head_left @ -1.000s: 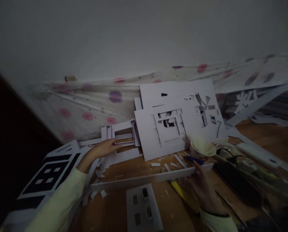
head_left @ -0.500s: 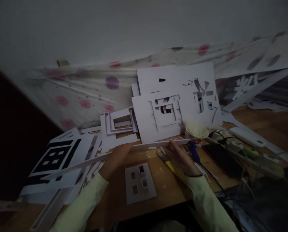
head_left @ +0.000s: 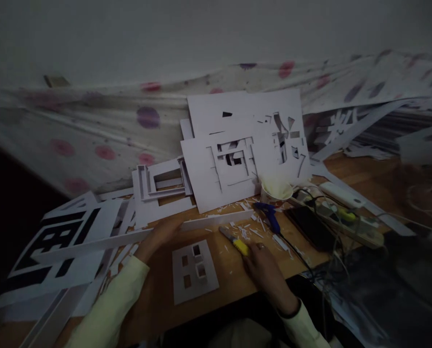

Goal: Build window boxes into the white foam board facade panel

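Note:
A long white foam strip [head_left: 216, 221] stretches from the left boards to the middle of the table. My left hand [head_left: 161, 235] is closed around its middle. At the yellow handle of a utility knife [head_left: 240, 246] is my right hand [head_left: 262, 266], its fingers closed on the rear end; the blade points up and left toward the strip. Between my hands, nearer the front edge, lies a small white board [head_left: 209, 275] with rectangular holes and two little box shapes standing on it.
Large cut-out boards [head_left: 201, 174] lean at the back. A paper cup [head_left: 276, 191], blue glue gun [head_left: 272, 218], dark phone [head_left: 312, 228] and cabled power strip [head_left: 361, 232] sit to the right. Black-patterned sheets [head_left: 88, 270] lie left. At far right, a blurred hand is beside a cable.
My right hand has left the strip's right end, moved down, and taken hold of the yellow knife. My left hand still holds the strip. The view has shifted to the right.

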The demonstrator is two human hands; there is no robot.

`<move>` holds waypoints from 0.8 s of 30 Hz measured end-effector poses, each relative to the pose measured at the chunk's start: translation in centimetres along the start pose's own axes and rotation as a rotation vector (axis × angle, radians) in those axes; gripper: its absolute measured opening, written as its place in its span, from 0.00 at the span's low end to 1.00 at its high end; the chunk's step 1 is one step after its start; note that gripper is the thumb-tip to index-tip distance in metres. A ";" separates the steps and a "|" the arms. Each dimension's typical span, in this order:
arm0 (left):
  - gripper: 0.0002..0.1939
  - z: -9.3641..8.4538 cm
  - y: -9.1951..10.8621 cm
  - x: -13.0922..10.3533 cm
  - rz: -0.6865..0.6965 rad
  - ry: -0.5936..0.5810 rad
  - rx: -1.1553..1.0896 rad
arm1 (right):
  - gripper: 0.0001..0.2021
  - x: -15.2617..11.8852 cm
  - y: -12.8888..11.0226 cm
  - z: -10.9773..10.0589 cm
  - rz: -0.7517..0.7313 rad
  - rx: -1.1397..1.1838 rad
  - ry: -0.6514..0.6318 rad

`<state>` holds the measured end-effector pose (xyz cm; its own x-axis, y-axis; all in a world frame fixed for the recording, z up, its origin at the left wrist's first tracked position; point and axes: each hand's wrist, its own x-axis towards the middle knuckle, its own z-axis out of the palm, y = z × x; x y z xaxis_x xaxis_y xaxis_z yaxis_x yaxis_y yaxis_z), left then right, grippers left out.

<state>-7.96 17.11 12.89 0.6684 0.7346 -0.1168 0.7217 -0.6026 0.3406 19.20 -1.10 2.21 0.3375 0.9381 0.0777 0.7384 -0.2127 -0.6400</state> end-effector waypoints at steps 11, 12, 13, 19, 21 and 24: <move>0.20 0.1 -0.6 0.3 0.048 -0.048 -0.063 | 0.25 -4.0 1.8 -2.1 0.159 0.299 0.132; 0.21 0.1 -0.6 0.2 0.089 -0.048 -0.078 | 0.25 -3.9 1.7 -2.0 0.168 0.309 0.155; 0.22 0.1 -0.6 0.0 0.117 -0.041 -0.090 | 0.25 -3.8 1.5 -1.9 0.166 0.317 0.174; 0.24 0.1 -1.6 -0.2 0.001 0.025 -0.032 | 0.22 -3.4 0.4 -1.3 0.119 0.324 0.217; 0.24 -0.1 -2.1 0.0 -0.064 -0.001 0.023 | 0.22 -3.4 0.2 -1.1 0.124 0.324 0.221; 0.23 -0.5 -2.9 0.4 -0.147 -0.049 0.103 | 0.22 -3.5 0.1 -1.0 0.137 0.314 0.243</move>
<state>-9.91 19.29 12.33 0.5601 0.8029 -0.2041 0.8255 -0.5201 0.2193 18.66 -4.63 2.67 0.5756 0.8074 0.1298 0.4762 -0.2019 -0.8559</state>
